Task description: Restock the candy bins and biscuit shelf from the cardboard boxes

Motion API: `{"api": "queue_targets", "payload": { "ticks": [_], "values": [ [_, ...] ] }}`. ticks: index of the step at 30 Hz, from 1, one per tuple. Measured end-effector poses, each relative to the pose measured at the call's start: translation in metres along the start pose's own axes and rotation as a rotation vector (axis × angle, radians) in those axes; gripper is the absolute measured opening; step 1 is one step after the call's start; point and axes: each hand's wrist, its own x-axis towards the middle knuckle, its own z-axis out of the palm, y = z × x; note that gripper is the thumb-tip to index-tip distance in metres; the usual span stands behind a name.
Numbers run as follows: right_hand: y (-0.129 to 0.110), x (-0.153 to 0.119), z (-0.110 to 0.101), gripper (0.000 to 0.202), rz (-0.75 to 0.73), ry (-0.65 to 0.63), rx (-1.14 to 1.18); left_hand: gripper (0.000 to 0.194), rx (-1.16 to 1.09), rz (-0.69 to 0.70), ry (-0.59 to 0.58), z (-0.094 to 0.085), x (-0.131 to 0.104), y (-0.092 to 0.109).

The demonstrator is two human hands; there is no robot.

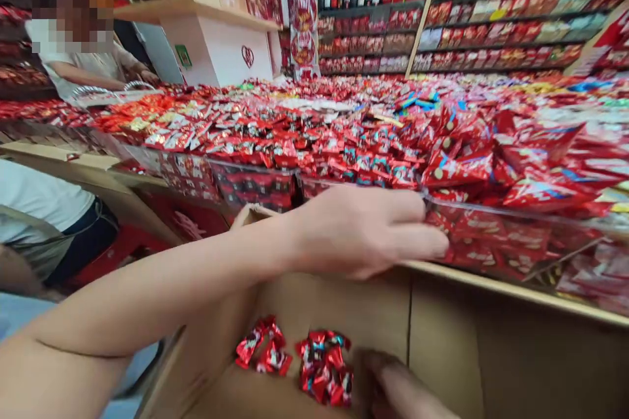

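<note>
Candies (pixel 327 370) in red wrappers are lying in two clusters inside the cardboard box (pixel 442 340), lower centre. The left hand (pixel 361 229) is reaching to the clear bin (pixel 535 216), palm hidden, hold uncertain. The blurred right hand (pixel 400 383) is working beside them, grip unclear. The bin's wall is standing between box and heaped packets (pixel 466 167).

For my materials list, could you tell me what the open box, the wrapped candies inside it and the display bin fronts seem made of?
The open box looks like matte brown cardboard, with plain, seamed panels. The wrapped candies seem to have shiny red foil or metallised plastic wrappers, given bright glints. The display bin fronts look like clear, glossy plastic, perhaps acrylic: contents show through.
</note>
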Motion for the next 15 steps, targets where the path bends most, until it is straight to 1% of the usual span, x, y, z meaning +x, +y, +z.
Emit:
{"api": "queue_targets", "payload": {
  "ticks": [1, 3, 4, 7, 9, 11, 15],
  "values": [
    [0.004, 0.002, 0.004, 0.02, 0.004, -0.02, -0.016, 0.022, 0.017, 0.076, -0.081, 0.007, -0.002, 0.009],
    [0.013, 0.006, 0.009, 0.01, 0.008, -0.063, -0.065, 0.019, 0.027, 0.157, -0.189, 0.024, -0.009, 0.019],
    [0.016, 0.007, 0.009, 0.007, 0.009, -0.086, -0.093, 0.018, 0.026, 0.182, -0.222, 0.032, -0.012, 0.021],
    [0.022, 0.005, 0.006, 0.017, 0.001, -0.17, -0.145, 0.017, 0.023, 0.211, -0.257, 0.049, -0.021, 0.023],
    [0.022, 0.003, 0.003, 0.02, -0.019, -0.217, -0.154, 0.016, 0.009, 0.201, -0.255, 0.051, -0.024, 0.023],
    [0.022, 0.002, 0.001, 0.024, -0.038, -0.243, -0.157, 0.015, -0.018, 0.178, -0.26, 0.049, -0.024, 0.022],
    [0.026, 0.007, 0.004, 0.032, -0.022, -0.243, -0.124, 0.017, -0.035, 0.155, -0.284, 0.049, -0.023, 0.021]
  ]
}}
